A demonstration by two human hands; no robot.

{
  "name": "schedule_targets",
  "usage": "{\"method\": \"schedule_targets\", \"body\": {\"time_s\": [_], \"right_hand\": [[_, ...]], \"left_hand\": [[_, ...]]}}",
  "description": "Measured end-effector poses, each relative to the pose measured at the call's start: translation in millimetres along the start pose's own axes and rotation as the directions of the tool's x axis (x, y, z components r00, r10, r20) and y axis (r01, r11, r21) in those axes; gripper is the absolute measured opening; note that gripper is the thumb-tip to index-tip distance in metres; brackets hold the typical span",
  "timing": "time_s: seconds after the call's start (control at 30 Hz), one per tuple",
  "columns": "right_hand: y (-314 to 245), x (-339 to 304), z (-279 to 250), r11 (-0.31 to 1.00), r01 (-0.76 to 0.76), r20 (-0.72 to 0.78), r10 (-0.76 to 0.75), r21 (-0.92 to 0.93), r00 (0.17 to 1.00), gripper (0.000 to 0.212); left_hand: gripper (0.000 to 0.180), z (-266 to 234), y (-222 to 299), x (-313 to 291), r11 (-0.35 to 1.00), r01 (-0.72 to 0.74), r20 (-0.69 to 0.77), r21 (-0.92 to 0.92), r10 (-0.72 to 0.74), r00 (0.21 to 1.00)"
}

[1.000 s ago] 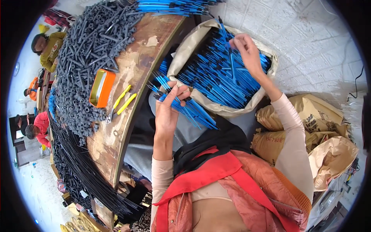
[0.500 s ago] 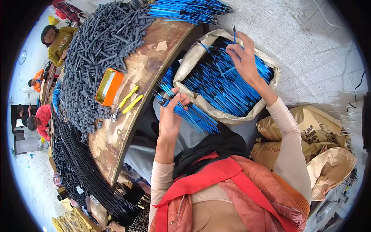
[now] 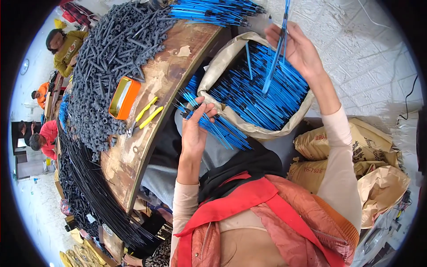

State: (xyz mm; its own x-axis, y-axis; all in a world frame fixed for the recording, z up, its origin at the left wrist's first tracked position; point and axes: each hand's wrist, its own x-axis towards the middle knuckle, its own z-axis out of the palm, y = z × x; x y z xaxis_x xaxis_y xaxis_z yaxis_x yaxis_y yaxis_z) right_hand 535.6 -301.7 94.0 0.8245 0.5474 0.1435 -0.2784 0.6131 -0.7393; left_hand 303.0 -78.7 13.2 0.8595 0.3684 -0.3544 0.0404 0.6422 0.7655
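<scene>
My left hand [image 3: 195,127] is closed round a bundle of thin blue sticks with black ends [image 3: 229,133], near the table edge and beside the sack. Above the far right part of the open sack [image 3: 260,132] is my right hand [image 3: 302,51], with a few long blue sticks [image 3: 281,44] lying across its palm and fingers. They slant down toward the pile; how the fingers grip them is partly blurred. Many blue sticks with black ends [image 3: 253,102] fill the sack, and one [image 3: 249,60] stands up at its left side.
On the worn wooden table [image 3: 138,153] lie a heap of dark grey plastic parts [image 3: 111,58], an orange tin [image 3: 124,99], yellow-handled pliers [image 3: 147,113] and long black rods [image 3: 93,187]. More blue sticks [image 3: 218,11] lie at the far end. Brown paper sacks [image 3: 351,151] stand right. Several people sit left.
My right hand has moved slightly right and up, away from the pile, now with longer blue sticks across it instead of one short upright piece. The left hand has barely moved.
</scene>
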Motion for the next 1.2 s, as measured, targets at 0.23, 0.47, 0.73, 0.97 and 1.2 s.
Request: {"method": "schedule_targets", "body": {"time_s": [0.23, 0.47, 0.73, 0.97, 1.2], "right_hand": [[78.0, -57.1, 23.6, 0.699, -0.495, 0.191, 0.469, 0.517, 0.862, 0.020], [143.8, -95.0, 27.1, 0.459, -0.713, 0.364, 0.637, 0.530, 0.680, 0.022], [164.4, -119.1, 24.0, 0.397, -0.788, 0.566, 0.550, 0.469, 0.614, 0.026], [127.1, -99.8, -12.4, 0.597, -0.161, 0.028, 0.294, -0.786, 0.955, 0.018], [154.6, -52.4, -97.9, -0.438, 0.184, 0.172, 0.067, -0.880, 0.983, 0.012]], "left_hand": [[0.040, 8.6, -1.6, 5.6, 0.997, -0.025, 0.057, 0.076, 0.020, 0.998], [0.054, 10.8, -0.4, 2.1, 1.000, -0.001, 0.051, 0.015, 0.000, 0.999], [0.025, 32.7, -2.9, -11.8, 0.976, -0.078, 0.081, 0.201, 0.063, 0.995], [0.017, 23.2, -2.6, -20.5, 0.993, 0.001, 0.109, 0.121, -0.014, 0.994], [0.034, 25.0, 10.7, -26.4, 0.974, 0.173, 0.220, 0.143, -0.202, 0.954]]}}
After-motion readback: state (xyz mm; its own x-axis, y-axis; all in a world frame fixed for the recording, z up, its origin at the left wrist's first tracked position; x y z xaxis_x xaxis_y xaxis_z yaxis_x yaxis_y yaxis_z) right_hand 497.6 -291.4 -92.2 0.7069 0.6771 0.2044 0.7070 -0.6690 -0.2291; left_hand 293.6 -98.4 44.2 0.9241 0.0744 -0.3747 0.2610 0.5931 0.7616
